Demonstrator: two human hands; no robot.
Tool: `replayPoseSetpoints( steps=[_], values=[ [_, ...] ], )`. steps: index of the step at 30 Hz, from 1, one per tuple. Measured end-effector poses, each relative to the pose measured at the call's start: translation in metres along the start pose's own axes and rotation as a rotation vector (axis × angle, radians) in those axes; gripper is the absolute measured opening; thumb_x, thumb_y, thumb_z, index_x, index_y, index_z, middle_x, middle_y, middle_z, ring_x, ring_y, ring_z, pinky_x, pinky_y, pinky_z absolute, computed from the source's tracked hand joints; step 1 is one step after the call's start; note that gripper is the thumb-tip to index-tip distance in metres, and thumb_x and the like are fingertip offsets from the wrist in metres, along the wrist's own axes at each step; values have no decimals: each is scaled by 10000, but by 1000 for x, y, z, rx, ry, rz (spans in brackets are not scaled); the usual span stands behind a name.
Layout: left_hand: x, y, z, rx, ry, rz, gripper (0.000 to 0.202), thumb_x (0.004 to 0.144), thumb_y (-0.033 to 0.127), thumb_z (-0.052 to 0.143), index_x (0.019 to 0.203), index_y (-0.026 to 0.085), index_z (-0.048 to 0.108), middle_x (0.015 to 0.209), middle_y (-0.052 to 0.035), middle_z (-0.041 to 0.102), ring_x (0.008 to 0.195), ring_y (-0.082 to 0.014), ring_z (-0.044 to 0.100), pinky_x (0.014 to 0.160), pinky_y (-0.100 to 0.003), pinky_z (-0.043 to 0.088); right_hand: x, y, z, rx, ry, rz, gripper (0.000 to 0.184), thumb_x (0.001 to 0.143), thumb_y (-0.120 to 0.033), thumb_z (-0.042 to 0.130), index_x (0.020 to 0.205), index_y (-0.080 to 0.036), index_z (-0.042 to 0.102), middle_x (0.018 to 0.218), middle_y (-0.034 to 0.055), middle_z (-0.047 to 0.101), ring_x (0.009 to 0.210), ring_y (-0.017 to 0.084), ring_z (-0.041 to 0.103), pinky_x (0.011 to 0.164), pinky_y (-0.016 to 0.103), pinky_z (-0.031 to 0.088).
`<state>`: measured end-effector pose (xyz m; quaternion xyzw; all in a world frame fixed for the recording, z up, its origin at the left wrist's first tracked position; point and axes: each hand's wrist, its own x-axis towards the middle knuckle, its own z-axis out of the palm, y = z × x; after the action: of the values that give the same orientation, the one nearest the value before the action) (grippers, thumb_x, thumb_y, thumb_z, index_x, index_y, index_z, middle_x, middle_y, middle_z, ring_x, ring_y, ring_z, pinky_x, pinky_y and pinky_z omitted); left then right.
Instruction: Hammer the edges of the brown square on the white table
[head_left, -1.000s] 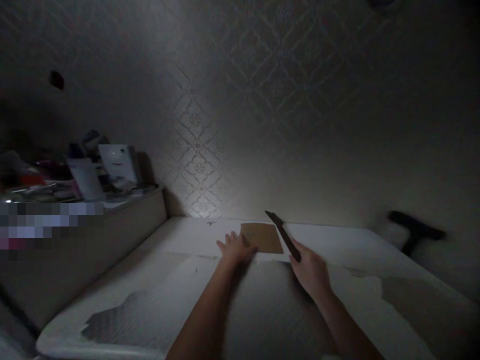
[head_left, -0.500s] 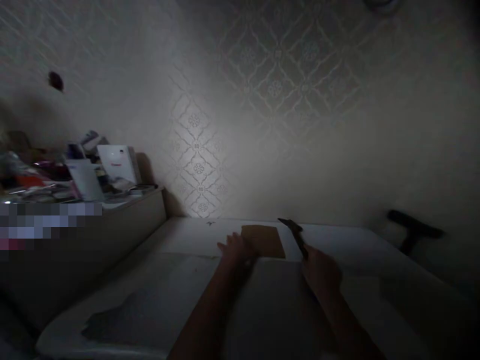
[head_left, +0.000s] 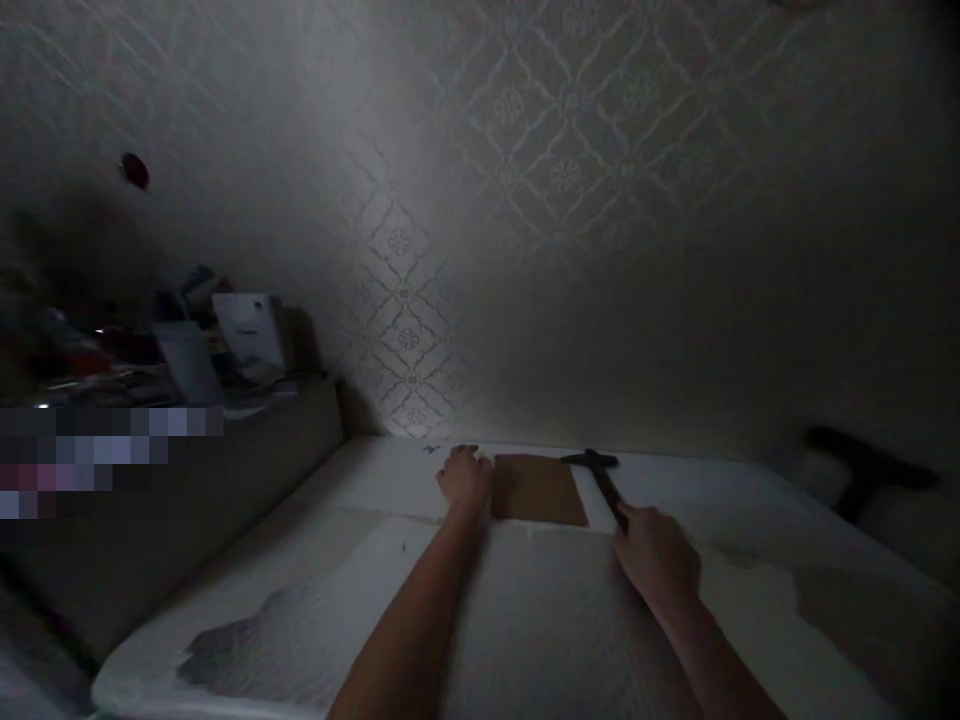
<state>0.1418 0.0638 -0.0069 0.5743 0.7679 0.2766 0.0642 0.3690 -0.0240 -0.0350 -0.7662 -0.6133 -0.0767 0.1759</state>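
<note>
In the head view my right hand (head_left: pixel 660 560) grips the handle of a dark hammer (head_left: pixel 609 490). The hammer's head lies low over the right edge of a flat brown piece of cardboard (head_left: pixel 538 490); in the dim light I cannot tell whether they touch. At the cardboard's left edge my left hand (head_left: pixel 466 480) rests with its fingers curled in. Whatever those fingers may hold is hidden. Left of that hand, some small dark thin pieces (head_left: pixel 432 449) lie on the white board (head_left: pixel 375 478) beneath the cardboard.
A patterned wall (head_left: pixel 570 250) rises behind the board. On the left, a cabinet (head_left: pixel 262 450) bears clutter and a white box (head_left: pixel 247 328). A blurred dark T-shaped object (head_left: pixel 862 465) stands at right. Sheeting (head_left: pixel 555 600) covers the nearer surface.
My left hand has moved off the cardboard to its left edge, and its spread fingers have curled. The hammer's head has come down toward the cardboard's right edge. The view has shifted slightly and darkened.
</note>
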Motion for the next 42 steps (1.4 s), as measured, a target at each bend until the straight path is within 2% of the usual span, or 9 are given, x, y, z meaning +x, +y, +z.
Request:
replayPoseSetpoints(
  steps=[5, 8, 11, 14, 19, 22, 33, 38, 42],
  values=[
    [44, -52, -6, 179, 42, -74, 421, 888, 184, 382, 1208, 231, 651, 1290, -103, 613, 1142, -253, 587, 933, -387, 455, 3, -9, -3, 0, 38, -10, 358, 861, -219, 463, 1122, -154, 700, 1008, 182, 710, 1002, 336, 631, 756, 435, 515],
    [65, -82, -12, 289, 25, 7, 392, 912, 207, 381, 1176, 206, 670, 1267, -127, 621, 1148, -272, 577, 909, -372, 458, 3, -22, 8, 114, 148, -177, 408, 883, -222, 431, 1222, -142, 643, 1209, 155, 661, 1143, 301, 573, 946, 438, 466],
    [81, -99, -14, 302, 15, 52, 394, 919, 227, 412, 1250, 220, 627, 1270, -105, 627, 1176, -256, 561, 909, -329, 448, -1, -34, 27, 286, 149, -389, 451, 912, -234, 376, 1292, -124, 592, 1335, 129, 596, 1251, 245, 514, 1068, 402, 396],
    [95, -103, -12, 264, -38, 54, 369, 917, 260, 454, 1240, 236, 628, 1233, -83, 658, 1145, -241, 582, 877, -303, 448, -7, -38, 43, 357, 79, -461, 476, 900, -268, 404, 1328, -136, 565, 1372, 118, 570, 1286, 246, 493, 1094, 421, 378],
    [112, -101, -13, 238, -122, 55, 245, 866, 243, 518, 1032, 238, 697, 1151, -54, 700, 1071, -223, 622, 779, -255, 443, -8, -36, 46, 340, -13, -431, 473, 906, -280, 392, 1319, -152, 585, 1356, 113, 587, 1277, 257, 507, 1098, 436, 377],
    [115, -100, -16, 248, -127, 54, 228, 863, 246, 518, 1009, 217, 690, 1125, -68, 708, 1044, -219, 631, 747, -242, 436, -7, -37, 42, 316, -36, -429, 463, 912, -276, 389, 1297, -135, 604, 1353, 120, 588, 1281, 262, 503, 1100, 431, 374],
    [99, -94, -28, 147, -50, 33, 186, 867, 246, 535, 961, 190, 685, 1036, -73, 734, 976, -203, 655, 716, -225, 442, -4, -40, 38, 320, -65, -432, 436, 908, -249, 426, 1263, -94, 625, 1350, 140, 586, 1274, 266, 512, 1098, 416, 381],
    [71, -50, -27, 3, -40, 62, 217, 874, 217, 548, 1017, 188, 709, 1051, -62, 740, 949, -170, 677, 736, -209, 482, 0, -45, 34, 383, -94, -432, 405, 880, -169, 448, 1211, -65, 656, 1342, 165, 587, 1273, 252, 520, 1099, 389, 378],
    [21, -1, -12, -404, -157, 186, 246, 863, 180, 576, 1055, 185, 731, 1035, -55, 749, 941, -162, 690, 826, -232, 511, -1, -46, 26, 408, -108, -431, 380, 842, -123, 491, 1168, -102, 686, 1304, 157, 618, 1245, 239, 549, 1084, 381, 391]
  ],
)
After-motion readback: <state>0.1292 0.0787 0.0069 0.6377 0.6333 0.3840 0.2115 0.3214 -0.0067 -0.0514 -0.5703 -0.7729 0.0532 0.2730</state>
